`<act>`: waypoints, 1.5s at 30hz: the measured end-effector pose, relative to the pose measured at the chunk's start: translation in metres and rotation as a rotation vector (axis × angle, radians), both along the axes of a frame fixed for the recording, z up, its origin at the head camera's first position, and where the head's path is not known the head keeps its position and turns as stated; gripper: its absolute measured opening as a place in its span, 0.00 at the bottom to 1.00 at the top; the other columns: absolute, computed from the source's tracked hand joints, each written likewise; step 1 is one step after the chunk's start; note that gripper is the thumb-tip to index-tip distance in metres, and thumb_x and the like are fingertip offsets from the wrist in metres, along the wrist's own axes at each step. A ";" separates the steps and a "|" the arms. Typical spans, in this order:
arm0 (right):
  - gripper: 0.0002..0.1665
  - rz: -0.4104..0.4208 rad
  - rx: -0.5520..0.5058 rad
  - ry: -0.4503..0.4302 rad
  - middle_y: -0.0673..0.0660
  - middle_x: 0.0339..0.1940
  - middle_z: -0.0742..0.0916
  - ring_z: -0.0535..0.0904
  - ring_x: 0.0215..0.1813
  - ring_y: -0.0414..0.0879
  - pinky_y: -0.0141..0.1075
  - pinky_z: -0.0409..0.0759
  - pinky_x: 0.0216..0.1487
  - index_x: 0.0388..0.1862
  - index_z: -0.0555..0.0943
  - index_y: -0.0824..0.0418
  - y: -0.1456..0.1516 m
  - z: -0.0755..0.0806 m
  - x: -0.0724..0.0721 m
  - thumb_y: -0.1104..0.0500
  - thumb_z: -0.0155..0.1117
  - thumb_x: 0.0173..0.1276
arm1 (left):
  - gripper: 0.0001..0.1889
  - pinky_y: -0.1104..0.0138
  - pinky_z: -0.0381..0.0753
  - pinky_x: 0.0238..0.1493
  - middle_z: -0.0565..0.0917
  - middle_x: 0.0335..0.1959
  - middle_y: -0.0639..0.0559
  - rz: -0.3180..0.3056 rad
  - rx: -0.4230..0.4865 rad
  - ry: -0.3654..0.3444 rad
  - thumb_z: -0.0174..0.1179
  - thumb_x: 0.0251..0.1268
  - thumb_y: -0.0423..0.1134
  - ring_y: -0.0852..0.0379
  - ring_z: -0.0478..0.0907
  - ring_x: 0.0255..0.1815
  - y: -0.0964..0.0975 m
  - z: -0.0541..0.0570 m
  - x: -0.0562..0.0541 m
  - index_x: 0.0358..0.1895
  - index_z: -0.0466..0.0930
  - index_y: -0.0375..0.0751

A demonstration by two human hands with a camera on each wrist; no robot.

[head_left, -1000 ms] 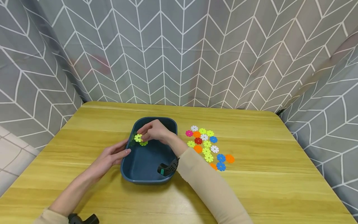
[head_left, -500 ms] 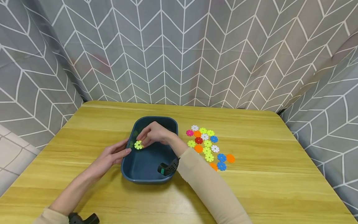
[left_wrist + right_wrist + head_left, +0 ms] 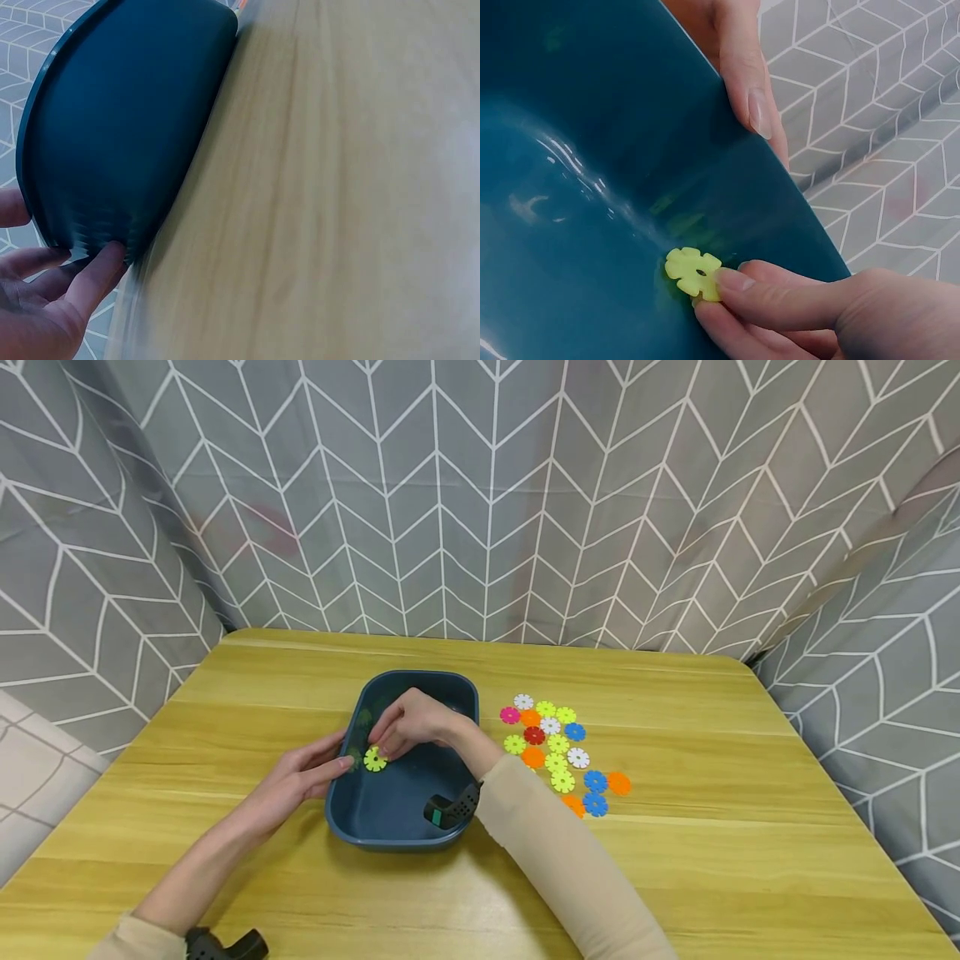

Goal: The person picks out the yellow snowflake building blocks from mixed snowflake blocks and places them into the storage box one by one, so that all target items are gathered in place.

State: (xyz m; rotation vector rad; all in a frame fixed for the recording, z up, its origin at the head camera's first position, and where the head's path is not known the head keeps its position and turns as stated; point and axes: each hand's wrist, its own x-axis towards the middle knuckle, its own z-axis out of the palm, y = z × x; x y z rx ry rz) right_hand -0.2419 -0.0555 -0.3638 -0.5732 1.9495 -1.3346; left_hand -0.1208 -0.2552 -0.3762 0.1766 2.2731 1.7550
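Observation:
A deep blue plastic basin (image 3: pixel 397 793) with rounded corners stands upright on the table. My left hand (image 3: pixel 306 770) holds its left side, thumb at the rim and fingers against the outer wall; the left wrist view shows those fingers (image 3: pixel 97 277) on the outside. Inside the basin, my right hand (image 3: pixel 412 725) pinches a yellow-green notched plastic disc (image 3: pixel 374 759) near the left wall. In the right wrist view, thumb and fingers grip the edge of this disc (image 3: pixel 690 268), which has a small centre slot. Whether it touches the basin floor, I cannot tell.
Right of the basin, several notched discs lie loosely on the wooden table (image 3: pixel 720 793): yellow-green, white, orange, blue (image 3: pixel 596 804), red (image 3: pixel 534 736) and pink (image 3: pixel 510 715). A grey patterned curtain (image 3: pixel 487 510) hangs behind the table's far edge.
The right hand has lowered the pinched disc slightly along the basin's left side, toward me. A second yellow-green disc seen below it a second ago no longer shows. The left hand stays put.

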 end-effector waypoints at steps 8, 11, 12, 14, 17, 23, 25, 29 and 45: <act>0.07 -0.020 -0.036 0.044 0.62 0.35 0.91 0.89 0.37 0.49 0.40 0.88 0.41 0.40 0.87 0.71 0.000 -0.001 -0.001 0.72 0.69 0.62 | 0.35 0.75 0.78 0.53 0.57 0.78 0.33 -0.001 -0.004 0.000 0.51 0.78 0.46 0.35 0.63 0.73 -0.001 0.000 0.000 0.80 0.49 0.36; 0.07 -0.029 -0.037 0.066 0.61 0.34 0.91 0.89 0.36 0.48 0.39 0.88 0.40 0.40 0.87 0.70 0.001 -0.001 -0.001 0.73 0.68 0.63 | 0.36 0.75 0.78 0.54 0.56 0.78 0.33 -0.006 -0.004 0.001 0.51 0.78 0.47 0.35 0.63 0.73 -0.001 0.001 0.000 0.80 0.48 0.36; 0.07 -0.033 -0.036 0.072 0.60 0.34 0.91 0.89 0.36 0.48 0.38 0.88 0.40 0.40 0.87 0.70 0.001 -0.001 -0.001 0.73 0.68 0.63 | 0.36 0.75 0.78 0.54 0.56 0.78 0.33 -0.009 -0.003 0.002 0.51 0.78 0.46 0.35 0.63 0.73 0.000 0.001 0.000 0.80 0.48 0.36; 0.07 -0.041 -0.035 0.084 0.60 0.33 0.91 0.89 0.35 0.47 0.37 0.87 0.40 0.39 0.88 0.69 0.001 -0.001 -0.002 0.73 0.69 0.62 | 0.36 0.75 0.78 0.54 0.56 0.78 0.33 -0.012 -0.001 0.003 0.51 0.79 0.46 0.35 0.63 0.73 0.000 0.001 0.000 0.80 0.48 0.36; 0.07 -0.055 -0.035 0.092 0.59 0.32 0.91 0.89 0.35 0.47 0.36 0.87 0.39 0.39 0.88 0.68 0.002 -0.001 -0.001 0.72 0.70 0.61 | 0.35 0.75 0.78 0.54 0.56 0.79 0.34 -0.013 -0.003 0.006 0.51 0.79 0.46 0.36 0.63 0.73 0.000 0.001 -0.001 0.80 0.48 0.36; 0.07 -0.082 -0.034 0.095 0.58 0.32 0.91 0.89 0.35 0.47 0.37 0.87 0.40 0.39 0.88 0.68 0.002 0.000 0.000 0.71 0.70 0.61 | 0.36 0.75 0.78 0.54 0.56 0.78 0.33 -0.014 -0.004 0.008 0.51 0.78 0.46 0.39 0.65 0.72 -0.001 0.001 0.000 0.80 0.49 0.35; 0.07 -0.090 -0.040 0.096 0.58 0.32 0.91 0.89 0.35 0.48 0.38 0.87 0.41 0.39 0.88 0.68 0.002 0.001 0.000 0.71 0.70 0.62 | 0.36 0.75 0.78 0.54 0.56 0.79 0.34 -0.015 -0.002 0.006 0.51 0.78 0.47 0.41 0.66 0.72 -0.001 0.001 0.000 0.80 0.49 0.36; 0.06 -0.104 -0.066 0.093 0.60 0.33 0.91 0.89 0.36 0.49 0.39 0.87 0.41 0.39 0.88 0.70 0.002 0.001 0.000 0.71 0.69 0.62 | 0.36 0.75 0.78 0.55 0.56 0.79 0.34 -0.014 -0.002 0.006 0.51 0.78 0.47 0.47 0.68 0.71 0.000 0.001 0.000 0.80 0.49 0.36; 0.06 -0.156 -0.110 0.110 0.61 0.34 0.91 0.89 0.38 0.53 0.43 0.87 0.44 0.39 0.88 0.69 0.003 0.002 0.000 0.68 0.71 0.63 | 0.36 0.76 0.77 0.54 0.56 0.78 0.33 0.000 -0.013 0.008 0.51 0.79 0.46 0.45 0.67 0.71 0.000 0.000 0.000 0.79 0.49 0.34</act>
